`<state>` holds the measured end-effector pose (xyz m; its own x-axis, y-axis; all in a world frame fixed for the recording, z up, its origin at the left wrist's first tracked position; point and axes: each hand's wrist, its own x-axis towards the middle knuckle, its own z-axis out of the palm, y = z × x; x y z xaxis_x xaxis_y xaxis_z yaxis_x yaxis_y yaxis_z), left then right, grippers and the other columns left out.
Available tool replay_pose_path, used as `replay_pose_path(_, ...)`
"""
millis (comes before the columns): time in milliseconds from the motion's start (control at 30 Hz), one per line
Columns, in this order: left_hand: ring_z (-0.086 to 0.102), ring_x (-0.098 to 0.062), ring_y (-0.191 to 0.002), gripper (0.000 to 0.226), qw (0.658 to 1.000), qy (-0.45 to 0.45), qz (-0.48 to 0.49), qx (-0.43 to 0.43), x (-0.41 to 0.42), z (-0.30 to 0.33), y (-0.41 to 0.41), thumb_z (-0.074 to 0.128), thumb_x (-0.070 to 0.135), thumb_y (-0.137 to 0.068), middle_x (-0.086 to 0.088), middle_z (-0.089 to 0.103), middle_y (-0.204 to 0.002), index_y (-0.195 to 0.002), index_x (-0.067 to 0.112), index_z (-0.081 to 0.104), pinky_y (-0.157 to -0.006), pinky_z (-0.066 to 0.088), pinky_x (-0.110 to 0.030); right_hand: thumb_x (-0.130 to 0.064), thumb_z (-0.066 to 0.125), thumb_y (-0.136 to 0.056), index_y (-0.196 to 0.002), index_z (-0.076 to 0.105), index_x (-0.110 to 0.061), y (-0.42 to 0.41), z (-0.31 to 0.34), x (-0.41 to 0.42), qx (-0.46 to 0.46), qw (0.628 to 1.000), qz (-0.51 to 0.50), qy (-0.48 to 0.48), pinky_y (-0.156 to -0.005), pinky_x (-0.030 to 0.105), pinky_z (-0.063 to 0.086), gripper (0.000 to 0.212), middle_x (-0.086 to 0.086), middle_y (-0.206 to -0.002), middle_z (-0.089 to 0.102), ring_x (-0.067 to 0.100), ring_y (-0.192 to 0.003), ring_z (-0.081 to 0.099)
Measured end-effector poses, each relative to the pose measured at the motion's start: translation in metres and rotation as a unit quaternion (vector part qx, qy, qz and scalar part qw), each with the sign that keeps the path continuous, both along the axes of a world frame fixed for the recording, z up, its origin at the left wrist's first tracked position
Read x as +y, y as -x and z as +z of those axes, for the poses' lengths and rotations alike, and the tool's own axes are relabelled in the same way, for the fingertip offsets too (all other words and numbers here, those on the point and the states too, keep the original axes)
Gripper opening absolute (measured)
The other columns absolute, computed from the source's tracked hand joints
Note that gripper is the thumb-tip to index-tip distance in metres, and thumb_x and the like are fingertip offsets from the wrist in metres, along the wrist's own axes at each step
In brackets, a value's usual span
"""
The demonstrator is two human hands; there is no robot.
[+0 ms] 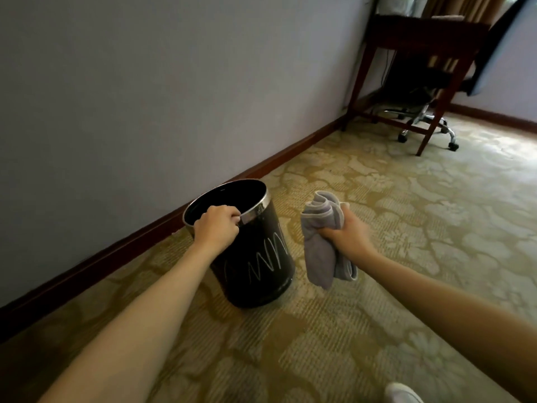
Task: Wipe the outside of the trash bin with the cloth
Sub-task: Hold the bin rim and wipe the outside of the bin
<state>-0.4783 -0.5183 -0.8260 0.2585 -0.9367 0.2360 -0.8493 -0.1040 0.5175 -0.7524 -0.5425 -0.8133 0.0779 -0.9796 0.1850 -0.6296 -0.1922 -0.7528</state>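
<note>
In the head view, the trash bin (252, 257) stood on the patterned carpet (377, 286) at centre-left of the frame, close to the wall (145, 82) and its dark skirting board — black, with a metal band around the rim and white zigzag scribbles on the side facing the camera. It looked tipped slightly, though the wide lens may account for that. The left hand (216, 226) gripped the near rim, its fingers (232, 216) curled over the band and closed on it, probably to steady the bin for wiping. Just right of the bin, apart from it, the right hand (347, 232) held a bunched grey cloth (322, 242), fingers wrapped tight around its middle so that 2 loose ends hung above and below the fist. The cloth had not yet met the bin's side; the scribbles were the likely target. At upper right stood a dark wooden desk (421, 33) with a wheeled chair (421, 120) beneath it.
</note>
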Motion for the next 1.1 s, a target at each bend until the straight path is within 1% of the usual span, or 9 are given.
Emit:
replay_pose_path(133,0.062,-0.026,-0.100,0.023,0.998,-0.009,0.051,0.042,-0.006,0.000,-0.026,0.054,0.026,-0.091,0.000,0.070,-0.107,-0.106,0.028,0.071,-0.081,0.047,-0.038,-0.015,0.070,-0.076,-0.101,0.051,-0.019,-0.016,-0.006,-0.027,-0.024,1.000,0.014,-0.011,-0.059,0.022,0.043,0.032,-0.001,-0.087,0.063,0.011,-0.078,0.060)
replay_pose_path(333,0.061,-0.015,-0.079,0.023,0.990,-0.046,0.067,0.115,-0.015,-0.005,-0.065,0.054,0.017,-0.092,0.010,0.066,-0.091,-0.105,0.023,0.072,-0.069,0.048,-0.032,-0.014,0.071,-0.074,-0.107,0.051,-0.019,-0.036,-0.040,-0.082,-0.053,0.997,0.042,-0.031,-0.059,0.025,0.044,0.039,-0.004,-0.087,0.061,0.010,-0.078,0.059)
replay_pose_path(467,0.057,-0.009,-0.099,0.025,0.988,-0.046,0.075,0.131,-0.016,-0.007,-0.091,0.058,0.014,-0.091,0.010,0.064,-0.105,-0.114,0.016,0.069,-0.084,0.042,-0.026,-0.018,0.072,-0.074,-0.109,0.044,-0.020,-0.052,-0.068,-0.122,-0.110,0.990,0.030,-0.083,-0.053,0.020,0.039,0.045,-0.003,-0.089,0.059,0.006,-0.074,0.055)
replay_pose_path(567,0.061,-0.014,-0.102,0.024,0.986,-0.046,0.083,0.139,-0.016,-0.006,-0.099,0.059,0.010,-0.091,0.005,0.070,-0.103,-0.111,0.013,0.070,-0.090,0.041,-0.028,-0.022,0.073,-0.074,-0.113,0.043,-0.018,-0.065,-0.088,-0.153,-0.147,0.980,0.041,-0.129,-0.062,0.026,0.044,0.049,0.004,-0.100,0.060,0.017,-0.084,0.059)
replay_pose_path(667,0.062,-0.012,-0.096,0.023,0.981,-0.058,0.102,0.154,-0.020,-0.001,-0.096,0.057,0.007,-0.091,0.007,0.071,-0.095,-0.107,0.014,0.072,-0.090,0.042,-0.029,-0.028,0.069,-0.076,-0.111,0.048,-0.016,-0.082,-0.108,-0.172,-0.137,0.969,0.098,-0.179,-0.067,0.031,0.049,0.042,0.006,-0.104,0.063,0.016,-0.087,0.059)
replay_pose_path(767,0.061,-0.014,-0.098,0.024,0.972,-0.071,0.147,0.171,-0.024,0.004,-0.091,0.056,0.008,-0.092,0.003,0.071,-0.097,-0.109,0.013,0.072,-0.092,0.042,-0.032,-0.035,0.070,-0.075,-0.119,0.050,-0.021,-0.091,-0.120,-0.184,-0.150,0.943,0.174,-0.240,-0.089,0.044,0.051,0.050,0.002,-0.110,0.063,0.021,-0.101,0.061)
replay_pose_path(867,0.061,-0.014,-0.097,0.024,0.961,-0.075,0.179,0.195,-0.026,0.009,-0.084,0.054,0.006,-0.093,0.002,0.071,-0.096,-0.108,0.011,0.072,-0.093,0.042,-0.033,-0.034,0.075,-0.073,-0.123,0.048,-0.028,-0.091,-0.123,-0.201,-0.172,0.910,0.225,-0.303,-0.089,0.044,0.053,0.057,0.000,-0.113,0.063,0.020,-0.102,0.063)
replay_pose_path(967,0.062,-0.011,-0.093,0.025,0.959,-0.078,0.182,0.202,-0.030,0.014,-0.077,0.053,0.006,-0.094,0.011,0.071,-0.088,-0.104,0.016,0.073,-0.089,0.043,-0.031,-0.021,0.073,-0.076,-0.123,0.052,-0.022,-0.096,-0.127,-0.218,-0.134,0.917,0.238,-0.292,-0.093,0.047,0.051,0.051,0.005,-0.115,0.064,0.024,-0.106,0.061)
replay_pose_path(1100,0.062,-0.013,-0.097,0.027,0.959,-0.083,0.190,0.194,-0.036,0.014,-0.073,0.050,0.008,-0.095,0.006,0.072,-0.095,-0.110,0.017,0.071,-0.090,0.045,-0.032,-0.021,0.068,-0.079,-0.122,0.055,-0.010,-0.110,-0.126,-0.240,-0.008,0.939,0.221,-0.262,-0.095,0.046,0.046,0.047,0.014,-0.116,0.063,0.032,-0.109,0.057)
